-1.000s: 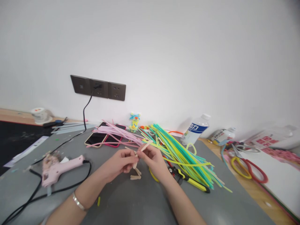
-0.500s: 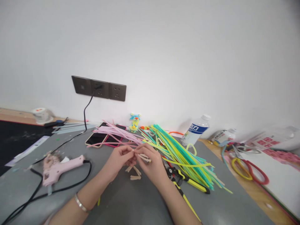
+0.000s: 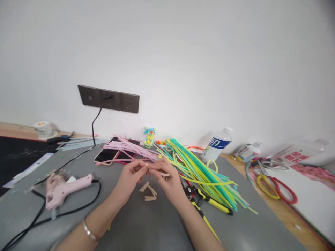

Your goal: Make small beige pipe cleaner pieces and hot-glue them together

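The left hand (image 3: 133, 178) and right hand (image 3: 169, 181) meet at the fingertips, both pinching a thin beige fuzzy stem (image 3: 164, 174) (mostly hidden by the fingers) above the matte grey tabletop (image 3: 151, 230). This opposed grip presumably steadies so slight a part. Short beige fuzzy pieces (image 3: 150, 198) lie just below the hands, likely for easy reach. The pink plastic glue gun (image 3: 70, 190) lies apart at left, probably leaving working room.

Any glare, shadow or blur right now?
Head view: soft shadow on the wall left of the blue-labelled bottle; faint glare on the grey tabletop, lower right; red-printed container blurred, stretched near the right edge; beige strip in the right hand soft-edged.
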Motion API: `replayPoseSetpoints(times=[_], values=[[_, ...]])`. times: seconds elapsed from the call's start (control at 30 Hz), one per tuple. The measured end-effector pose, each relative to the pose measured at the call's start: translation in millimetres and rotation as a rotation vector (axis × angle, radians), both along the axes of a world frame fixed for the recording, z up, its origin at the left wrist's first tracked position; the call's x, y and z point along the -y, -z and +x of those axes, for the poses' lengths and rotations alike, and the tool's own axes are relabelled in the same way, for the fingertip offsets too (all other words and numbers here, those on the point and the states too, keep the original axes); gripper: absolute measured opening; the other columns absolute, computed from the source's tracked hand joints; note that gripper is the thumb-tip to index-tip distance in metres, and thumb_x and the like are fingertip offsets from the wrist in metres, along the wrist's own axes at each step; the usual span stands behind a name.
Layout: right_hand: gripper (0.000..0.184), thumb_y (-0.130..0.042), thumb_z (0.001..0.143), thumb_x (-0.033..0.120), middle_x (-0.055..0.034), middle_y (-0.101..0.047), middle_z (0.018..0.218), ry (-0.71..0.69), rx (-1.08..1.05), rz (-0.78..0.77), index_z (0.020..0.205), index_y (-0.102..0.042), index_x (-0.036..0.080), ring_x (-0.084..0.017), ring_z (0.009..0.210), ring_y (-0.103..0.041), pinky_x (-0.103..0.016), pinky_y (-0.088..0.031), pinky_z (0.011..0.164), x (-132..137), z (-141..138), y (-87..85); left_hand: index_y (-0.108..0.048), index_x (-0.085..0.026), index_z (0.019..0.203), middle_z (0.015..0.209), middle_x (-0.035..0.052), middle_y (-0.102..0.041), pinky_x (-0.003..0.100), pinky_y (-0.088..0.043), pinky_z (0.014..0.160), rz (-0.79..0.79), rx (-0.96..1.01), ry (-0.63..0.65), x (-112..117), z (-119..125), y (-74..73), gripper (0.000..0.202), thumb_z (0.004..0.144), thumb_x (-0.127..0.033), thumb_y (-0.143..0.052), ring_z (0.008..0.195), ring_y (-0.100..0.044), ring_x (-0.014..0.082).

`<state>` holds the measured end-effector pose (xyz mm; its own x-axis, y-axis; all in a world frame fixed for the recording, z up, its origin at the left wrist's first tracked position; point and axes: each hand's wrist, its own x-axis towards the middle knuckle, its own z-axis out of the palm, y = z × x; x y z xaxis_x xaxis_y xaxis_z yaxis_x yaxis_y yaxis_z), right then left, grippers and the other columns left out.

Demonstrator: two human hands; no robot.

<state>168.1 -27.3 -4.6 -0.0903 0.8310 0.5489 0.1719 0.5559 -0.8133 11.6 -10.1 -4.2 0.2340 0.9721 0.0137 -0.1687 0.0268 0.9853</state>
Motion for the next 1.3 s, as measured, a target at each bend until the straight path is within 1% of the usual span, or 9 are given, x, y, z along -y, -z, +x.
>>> replayPoseSetpoints(times=[0.07,0.23,0.33,0.43,0.57,0.7,0.97,1.17,1.3], values=[[0.012,-0.066,0.088,0.028,-0.0038,-0.064,0.080,-0.064,-0.149,-0.108,0.093,-0.076,0.023,-0.018,0.073,-0.062,-0.030,-0.050,0.064,-1.4,-2.3,2.3,-0.060,-0.015,0.066,0.058,-0.0042,-0.056,0.018,-0.029,0.046,0.062,-0.024,-0.017,-0.1,0.6,0.0,0.030,0.079,-0.041,-0.068,0.047,-0.038,0.0060],[0.016,-0.076,0.081,0.035,-0.0008,-0.067,0.074,-0.180,-0.424,-0.384,0.077,-0.069,0.021,-0.014,0.062,-0.060,-0.026,-0.048,0.057,-1.3,-7.1,4.8,-0.061,-0.016,0.066,0.065,-0.0004,-0.060,0.023,-0.043,0.060,0.282,-0.160,-0.091,2.6,-0.5,-0.8,0.022,0.082,-0.032,-0.062,0.063,-0.055,0.0134],[0.023,-0.079,0.078,0.037,0.0008,-0.067,0.068,-0.228,-0.502,-0.488,0.071,-0.065,0.020,-0.013,0.061,-0.059,-0.025,-0.047,0.059,0.6,-7.6,4.6,-0.060,-0.017,0.070,0.065,-0.0013,-0.058,0.023,-0.041,0.058,0.385,-0.259,-0.128,4.3,-3.3,0.0,0.019,0.084,-0.029,-0.059,0.060,-0.052,0.0132],[0.023,-0.081,0.076,0.037,0.0019,-0.066,0.066,-0.234,-0.519,-0.565,0.073,-0.066,0.019,-0.013,0.062,-0.059,-0.025,-0.048,0.063,0.7,-6.4,5.4,-0.060,-0.017,0.072,0.065,-0.0021,-0.056,0.022,-0.039,0.056,0.451,-0.318,-0.119,3.6,-4.8,1.8,0.018,0.086,-0.028,-0.057,0.059,-0.050,0.0125],[0.023,-0.082,0.074,0.036,0.0024,-0.065,0.064,-0.180,-0.493,-0.511,0.070,-0.068,0.018,-0.012,0.061,-0.057,-0.024,-0.046,0.064,-2.7,-3.9,7.2,-0.057,-0.018,0.070,0.064,-0.0024,-0.055,0.022,-0.041,0.058,0.396,-0.299,-0.073,2.1,-3.3,0.8,0.021,0.086,-0.031,-0.057,0.061,-0.053,0.0128],[0.024,-0.081,0.075,0.038,0.0022,-0.065,0.063,-0.159,-0.459,-0.497,0.069,-0.067,0.018,-0.012,0.061,-0.057,-0.025,-0.045,0.064,-4.5,-0.1,5.7,-0.059,-0.017,0.074,0.069,0.0001,-0.063,0.022,-0.045,0.059,0.294,-0.193,0.028,2.5,-1.6,-5.7,0.018,0.083,-0.033,-0.060,0.064,-0.059,0.0140],[0.023,-0.077,0.078,0.036,0.0000,-0.066,0.067,-0.095,-0.242,-0.431,0.069,-0.066,0.019,-0.015,0.063,-0.059,-0.027,-0.046,0.062,-3.1,4.4,2.2,-0.062,-0.017,0.069,0.061,-0.0003,-0.064,0.022,-0.044,0.054,0.192,-0.162,0.078,-2.2,-5.7,-8.9,0.029,0.083,-0.042,-0.063,0.053,-0.054,0.0111],[0.024,-0.077,0.078,0.042,-0.0004,-0.068,0.071,-0.093,-0.330,-0.464,0.076,-0.068,0.020,-0.017,0.068,-0.065,-0.031,-0.053,0.071,-2.9,0.4,3.1,-0.063,-0.016,0.067,0.059,0.0004,-0.066,0.022,-0.045,0.052,0.158,-0.141,-0.005,-0.3,-5.0,-8.6,0.030,0.080,-0.043,-0.067,0.050,-0.054,0.0108],[0.025,-0.081,0.075,0.040,-0.0001,-0.070,0.078,-0.125,-0.464,-0.487,0.075,-0.066,0.020,-0.016,0.069,-0.066,-0.032,-0.054,0.072,-3.6,0.8,4.8,-0.068,-0.015,0.074,0.065,0.0037,-0.072,0.021,-0.044,0.050,0.103,-0.109,-0.025,0.1,-3.6,-6.4,0.027,0.079,-0.042,-0.068,0.054,-0.060,0.0125]])
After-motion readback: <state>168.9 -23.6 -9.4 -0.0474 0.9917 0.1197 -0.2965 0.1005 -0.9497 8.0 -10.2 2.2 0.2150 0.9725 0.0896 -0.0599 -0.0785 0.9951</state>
